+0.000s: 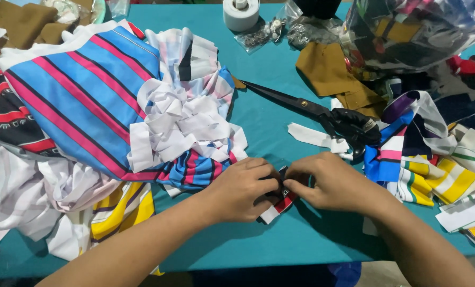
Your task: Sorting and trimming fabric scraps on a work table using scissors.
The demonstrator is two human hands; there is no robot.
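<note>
Two bare hands meet low over a teal cloth-covered table (269, 122), seen from above. The left hand (241, 188) and the right hand (330, 183) pinch opposite sides of one small folded fabric strip striped in black, red and white (279, 204). Both hands are curled closed around it, fingertips almost touching each other, and the strip's lower end pokes out beneath them onto the table.

Just beyond the right hand, up and slightly to its right, lie large black-handled tailor's scissors (322, 114), blades pointing away toward the upper left. A white fabric strip (314, 137) rests under their handles.

To the left of the left hand sits a heap of blue, pink and black striped cloth (83, 90) topped with loose white fabric strips (179, 119). To the right of the right hand spreads a pile of small striped scraps in yellow, white, blue and green (439, 175).

Far beyond both hands stand a white roll of tape (241, 13), a clear plastic bag stuffed with fabric pieces (418, 32) and a folded brown cloth piece (328, 72).
</note>
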